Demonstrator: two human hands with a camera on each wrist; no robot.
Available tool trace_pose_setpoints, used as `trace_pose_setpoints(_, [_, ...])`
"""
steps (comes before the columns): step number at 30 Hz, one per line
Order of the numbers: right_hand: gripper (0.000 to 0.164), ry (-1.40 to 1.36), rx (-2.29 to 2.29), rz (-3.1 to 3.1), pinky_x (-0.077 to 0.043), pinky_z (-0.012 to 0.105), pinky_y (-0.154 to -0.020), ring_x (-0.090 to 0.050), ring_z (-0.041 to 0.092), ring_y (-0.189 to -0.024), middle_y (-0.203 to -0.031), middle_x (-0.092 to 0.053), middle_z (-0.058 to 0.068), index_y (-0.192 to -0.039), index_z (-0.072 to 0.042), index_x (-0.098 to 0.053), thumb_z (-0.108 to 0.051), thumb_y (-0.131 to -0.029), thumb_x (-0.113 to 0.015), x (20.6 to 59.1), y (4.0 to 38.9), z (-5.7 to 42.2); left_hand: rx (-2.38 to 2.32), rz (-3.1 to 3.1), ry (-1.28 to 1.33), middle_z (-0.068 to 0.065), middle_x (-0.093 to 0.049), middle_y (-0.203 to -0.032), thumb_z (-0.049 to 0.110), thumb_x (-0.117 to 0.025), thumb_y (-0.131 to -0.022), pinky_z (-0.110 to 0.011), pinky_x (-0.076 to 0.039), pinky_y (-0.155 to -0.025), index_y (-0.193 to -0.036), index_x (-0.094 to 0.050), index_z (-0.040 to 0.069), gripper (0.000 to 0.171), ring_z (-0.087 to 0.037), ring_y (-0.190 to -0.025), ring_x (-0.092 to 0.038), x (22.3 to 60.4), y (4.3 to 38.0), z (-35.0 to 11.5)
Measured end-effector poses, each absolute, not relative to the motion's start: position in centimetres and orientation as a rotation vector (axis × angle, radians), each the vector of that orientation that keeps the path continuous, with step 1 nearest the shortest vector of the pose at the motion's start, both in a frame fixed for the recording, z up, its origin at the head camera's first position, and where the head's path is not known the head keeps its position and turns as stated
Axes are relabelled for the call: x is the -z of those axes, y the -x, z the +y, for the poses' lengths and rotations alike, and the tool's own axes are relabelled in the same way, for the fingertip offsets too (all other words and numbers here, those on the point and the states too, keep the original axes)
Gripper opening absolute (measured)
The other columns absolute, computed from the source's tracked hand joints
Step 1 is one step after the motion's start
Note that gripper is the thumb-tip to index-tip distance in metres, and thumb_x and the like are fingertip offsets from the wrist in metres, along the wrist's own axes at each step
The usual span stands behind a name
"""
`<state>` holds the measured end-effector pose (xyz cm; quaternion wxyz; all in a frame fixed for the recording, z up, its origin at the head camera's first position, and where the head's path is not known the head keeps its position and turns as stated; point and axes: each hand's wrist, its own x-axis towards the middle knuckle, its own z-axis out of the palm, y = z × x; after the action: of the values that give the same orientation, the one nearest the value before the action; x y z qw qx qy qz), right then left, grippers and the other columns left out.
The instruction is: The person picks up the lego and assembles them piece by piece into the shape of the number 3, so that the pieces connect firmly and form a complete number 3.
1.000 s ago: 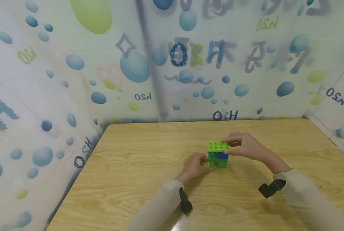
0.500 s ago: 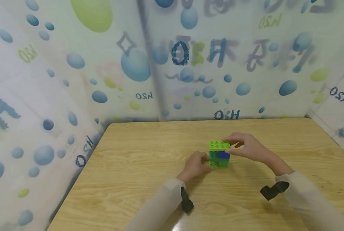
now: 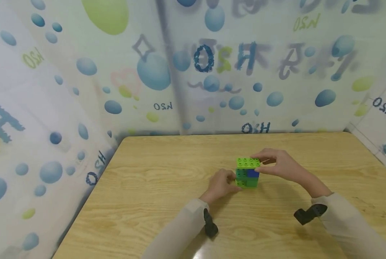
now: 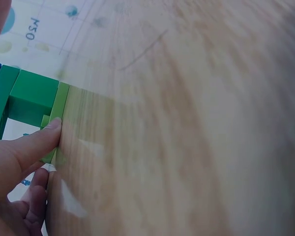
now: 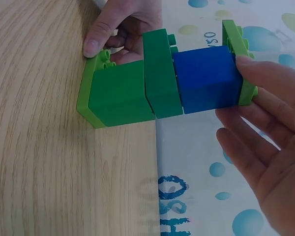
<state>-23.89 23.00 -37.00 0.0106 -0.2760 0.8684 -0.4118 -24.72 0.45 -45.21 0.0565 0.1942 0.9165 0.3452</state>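
Observation:
A stack of toy building bricks stands upright on the table. Its lime base plate [image 5: 86, 93] lies on the wood, and above it come a green brick [image 5: 119, 93], a darker green brick [image 5: 162, 78] and a blue brick [image 5: 206, 78]. On top sits a lime studded plate [image 3: 248, 163]. My left hand [image 3: 219, 185] pinches the base plate at its left end, thumb [image 4: 51, 125] on its near side. From the right, my right hand [image 3: 278, 165] holds the top plate's edge between thumb and fingers; some of its fingertips are hidden behind the plate in the head view.
The wooden table [image 3: 167, 162] reaches back to a patterned curtain [image 3: 186, 72] along its far edge. A similar patterned sheet [image 3: 34, 144] hangs at the left side. Black straps with small devices sit on both wrists, over pale sleeves [image 3: 180, 230].
The whole head view has shifted slightly. Both hands keep their hold on the brick stack, which has not visibly changed.

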Motion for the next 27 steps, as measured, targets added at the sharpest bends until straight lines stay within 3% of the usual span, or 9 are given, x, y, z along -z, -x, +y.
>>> trace_pose_setpoints(8, [0.04, 0.86, 1.287, 2.706, -0.049, 0.043, -0.077, -0.057, 0.017, -0.086, -0.094, -0.058, 0.001, -0.117, -0.003, -0.061, -0.02, -0.081, -0.071, 36.91, 23.96, 22.96, -1.038, 2.783, -0.579, 0.007, -0.059, -0.091, 0.03, -0.08, -0.07, -0.025, -0.04, -0.073, -0.099, -0.069, 0.012, 0.036, -0.007, -0.083, -0.051, 45.14, 24.69, 0.45])
trace_pose_setpoints(13, [0.04, 0.872, 1.195, 2.75, -0.049, 0.038, -0.07, -0.058, 0.014, -0.08, -0.091, -0.058, -0.002, -0.115, -0.004, -0.064, -0.02, -0.079, -0.073, 36.55, 24.23, 22.69, -1.049, 2.775, -0.56, 0.007, -0.058, -0.09, 0.03, -0.08, -0.07, -0.025, -0.04, -0.072, -0.098, -0.068, 0.012, 0.036, -0.008, -0.082, -0.051, 45.11, 24.75, 0.38])
trace_pose_setpoints(18, [0.04, 0.888, 1.176, 2.744, -0.05, 0.042, -0.073, -0.06, 0.02, -0.085, -0.092, -0.058, 0.0, -0.113, -0.004, -0.065, -0.02, -0.078, -0.074, 36.33, 24.3, 22.55, -1.063, 2.77, -0.548, 0.007, -0.058, -0.089, 0.03, -0.081, -0.069, -0.026, -0.039, -0.072, -0.097, -0.069, 0.012, 0.035, -0.008, -0.081, -0.05, 45.17, 24.77, 0.32])
trace_pose_setpoints(27, [0.042, 0.76, 1.339, 2.647, -0.051, 0.032, -0.072, -0.06, 0.028, -0.092, -0.1, -0.06, 0.009, -0.116, -0.001, -0.062, -0.019, -0.08, -0.072, 36.7, 24.13, 22.84, -1.07, 2.765, -0.56, 0.007, -0.058, -0.09, 0.029, -0.081, -0.069, -0.025, -0.04, -0.073, -0.097, -0.068, 0.012, 0.035, -0.008, -0.082, -0.051, 45.15, 24.77, 0.47])
